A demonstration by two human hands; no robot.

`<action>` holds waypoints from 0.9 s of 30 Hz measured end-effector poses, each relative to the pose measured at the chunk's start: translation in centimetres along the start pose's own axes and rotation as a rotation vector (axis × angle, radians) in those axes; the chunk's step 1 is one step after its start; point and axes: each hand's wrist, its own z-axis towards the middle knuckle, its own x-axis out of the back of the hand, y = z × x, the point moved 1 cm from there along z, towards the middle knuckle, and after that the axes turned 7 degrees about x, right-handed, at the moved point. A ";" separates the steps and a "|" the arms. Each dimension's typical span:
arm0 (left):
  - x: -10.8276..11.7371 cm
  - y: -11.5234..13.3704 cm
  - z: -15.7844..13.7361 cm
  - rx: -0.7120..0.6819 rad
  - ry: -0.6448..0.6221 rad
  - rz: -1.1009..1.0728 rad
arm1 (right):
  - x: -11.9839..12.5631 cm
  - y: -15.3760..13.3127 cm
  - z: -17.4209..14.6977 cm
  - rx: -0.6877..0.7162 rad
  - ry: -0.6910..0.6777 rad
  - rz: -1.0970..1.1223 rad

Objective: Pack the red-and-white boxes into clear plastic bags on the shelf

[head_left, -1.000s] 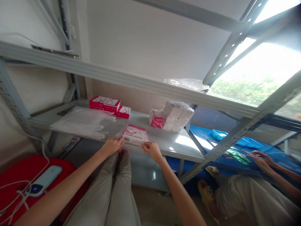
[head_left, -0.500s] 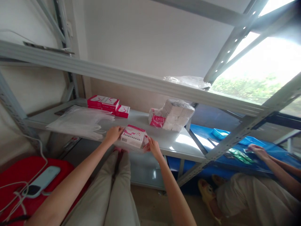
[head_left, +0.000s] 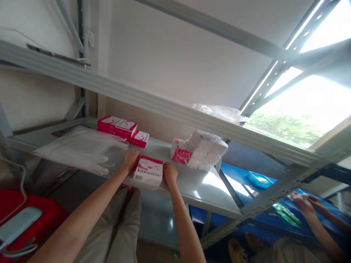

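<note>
A pink and white carton (head_left: pixel 148 173) with a barcode on its front side sits at the front edge of the grey shelf, with what looks like thin clear film around its lower edge. My left hand (head_left: pixel 131 160) is closed at the carton's left back corner. At its right side, my right hand (head_left: pixel 170 174) has its fingers curled against the carton. The two hands hold it between them; their fingertips are partly hidden. Left of my left hand lies a pile of clear plastic bags (head_left: pixel 74 148).
Several similar pink cartons (head_left: pixel 117 126) are stacked behind. A clear-wrapped bundle of white boxes (head_left: pixel 207 149) stands to the right, beside a pink box (head_left: pixel 181 155). An upper shelf beam (head_left: pixel 153 104) crosses above. Another person's hands (head_left: pixel 304 204) work at a blue table on the right.
The right hand has shifted from the loose film at the carton's front right corner up to its right side. The carton sits straighter. The camera view has tilted and moved slightly.
</note>
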 end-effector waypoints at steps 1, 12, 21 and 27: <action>-0.2 -0.1 0.2 0.002 0.004 0.003 | -0.2 0.1 0.2 -0.012 0.015 0.005; -0.8 -1.4 0.0 0.070 -0.020 -0.108 | -0.2 1.6 -1.8 0.053 0.124 0.330; -1.3 -2.2 1.1 0.178 -0.001 -0.396 | 1.0 1.4 -9.4 0.332 0.149 0.106; -1.0 -2.2 0.9 0.155 -0.039 -0.415 | 5.9 -0.4 -10.8 0.413 0.094 -0.011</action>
